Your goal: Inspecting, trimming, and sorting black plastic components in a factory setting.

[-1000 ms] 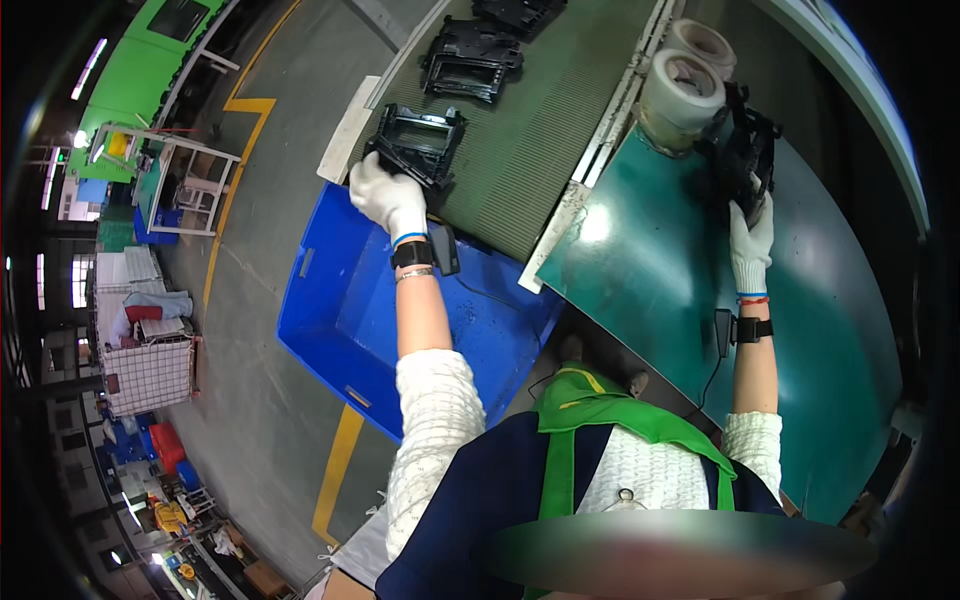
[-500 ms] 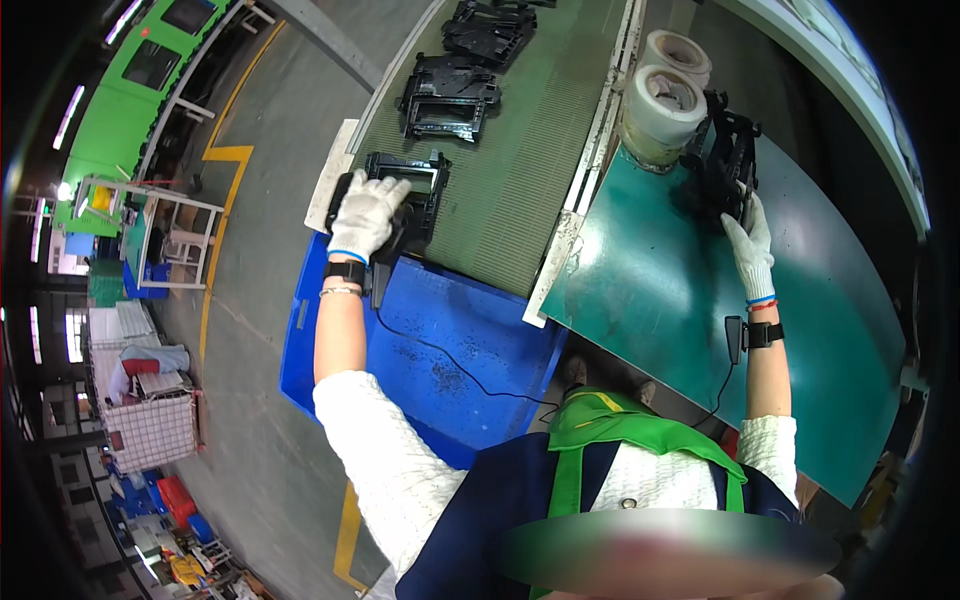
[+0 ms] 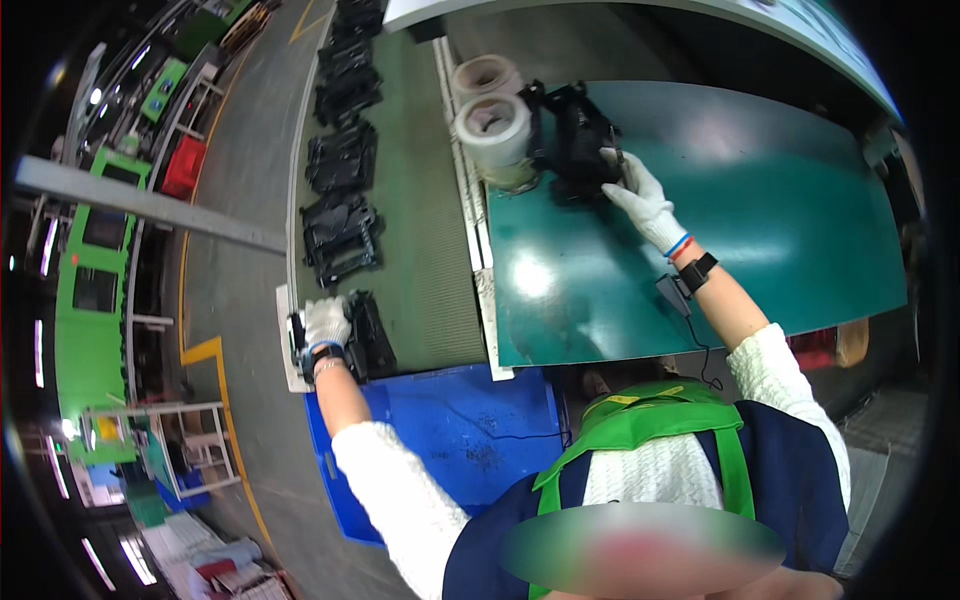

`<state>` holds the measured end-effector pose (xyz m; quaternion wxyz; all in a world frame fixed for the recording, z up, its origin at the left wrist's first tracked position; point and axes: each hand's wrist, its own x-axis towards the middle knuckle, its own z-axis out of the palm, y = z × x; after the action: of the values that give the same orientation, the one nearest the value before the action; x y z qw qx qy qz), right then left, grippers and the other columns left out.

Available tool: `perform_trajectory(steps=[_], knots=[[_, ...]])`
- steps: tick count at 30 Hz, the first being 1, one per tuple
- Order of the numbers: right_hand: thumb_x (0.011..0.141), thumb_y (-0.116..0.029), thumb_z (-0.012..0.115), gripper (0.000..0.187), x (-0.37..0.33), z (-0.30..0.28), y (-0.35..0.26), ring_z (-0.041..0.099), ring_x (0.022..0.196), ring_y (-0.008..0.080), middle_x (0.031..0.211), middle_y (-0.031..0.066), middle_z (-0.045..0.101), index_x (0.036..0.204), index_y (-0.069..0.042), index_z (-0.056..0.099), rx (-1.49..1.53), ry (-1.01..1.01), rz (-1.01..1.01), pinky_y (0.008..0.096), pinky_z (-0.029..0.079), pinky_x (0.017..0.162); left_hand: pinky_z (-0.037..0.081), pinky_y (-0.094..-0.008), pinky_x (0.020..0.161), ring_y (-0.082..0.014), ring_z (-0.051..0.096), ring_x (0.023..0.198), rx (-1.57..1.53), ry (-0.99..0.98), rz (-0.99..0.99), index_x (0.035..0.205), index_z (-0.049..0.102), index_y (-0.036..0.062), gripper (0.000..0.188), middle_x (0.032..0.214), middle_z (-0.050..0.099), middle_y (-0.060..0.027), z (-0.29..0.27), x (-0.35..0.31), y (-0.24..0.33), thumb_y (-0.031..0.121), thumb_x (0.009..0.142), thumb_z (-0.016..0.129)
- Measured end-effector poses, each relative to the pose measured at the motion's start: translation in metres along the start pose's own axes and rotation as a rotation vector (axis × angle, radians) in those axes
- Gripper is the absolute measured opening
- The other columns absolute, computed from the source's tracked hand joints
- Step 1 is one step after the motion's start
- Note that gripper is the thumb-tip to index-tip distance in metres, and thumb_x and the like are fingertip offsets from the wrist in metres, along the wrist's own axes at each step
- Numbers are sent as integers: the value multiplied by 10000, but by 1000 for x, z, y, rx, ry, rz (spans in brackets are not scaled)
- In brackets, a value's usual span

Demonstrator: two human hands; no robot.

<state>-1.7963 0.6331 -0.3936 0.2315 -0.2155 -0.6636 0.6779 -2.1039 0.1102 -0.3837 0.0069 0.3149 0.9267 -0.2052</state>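
At the near end of the green conveyor belt [image 3: 428,270], my gloved left hand [image 3: 326,325] grips the left side of a black plastic frame [image 3: 370,335]. That frame looks tilted up on its edge, and my fingertips partly blend into it. My gloved right hand [image 3: 643,200] has its thumb and fingers closed on the near right edge of another black plastic frame [image 3: 580,140], over the green tabletop [image 3: 720,250]. This second frame stands beside the rolls of clear film [image 3: 495,130].
Several more black plastic frames [image 3: 340,240] lie in a row along the belt's left side. Below the belt end sits a blue bin [image 3: 450,420]. A grey metal beam [image 3: 150,205] crosses at the left, with green machines [image 3: 95,260] beyond. A white ledge [image 3: 640,20] overhangs the far side.
The view has swung round, so belt and table appear farther left. The frame in my left hand, flat before, is now tilted up. My right hand keeps hold of its frame.
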Motion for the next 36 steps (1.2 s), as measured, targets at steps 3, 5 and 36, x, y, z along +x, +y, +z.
perform_trajectory(steps=[3,5,36], knots=[[930,-30,710,640,-13,-24,15,517,1392,195,1502,86,550,1522,-18,467,-106,64,-156,321,429,1126,543,-481,879,-313,728,975,-5,6,87,1074,713,153,233,998,748,-116,-23,-6,7,124,861,625],[928,-29,712,640,-13,-31,21,529,1381,199,1498,93,555,1520,-16,468,-145,65,-230,325,431,1130,573,-461,785,-315,733,921,-102,-42,55,1097,703,144,259,979,741,-115,-87,-36,34,124,847,638],[946,-181,751,695,30,-59,37,580,1286,240,1513,147,555,1554,-26,450,-124,-403,-12,305,521,956,578,-516,773,-423,726,893,-588,127,279,1063,708,36,271,880,728,-220,-166,-72,289,167,834,647]])
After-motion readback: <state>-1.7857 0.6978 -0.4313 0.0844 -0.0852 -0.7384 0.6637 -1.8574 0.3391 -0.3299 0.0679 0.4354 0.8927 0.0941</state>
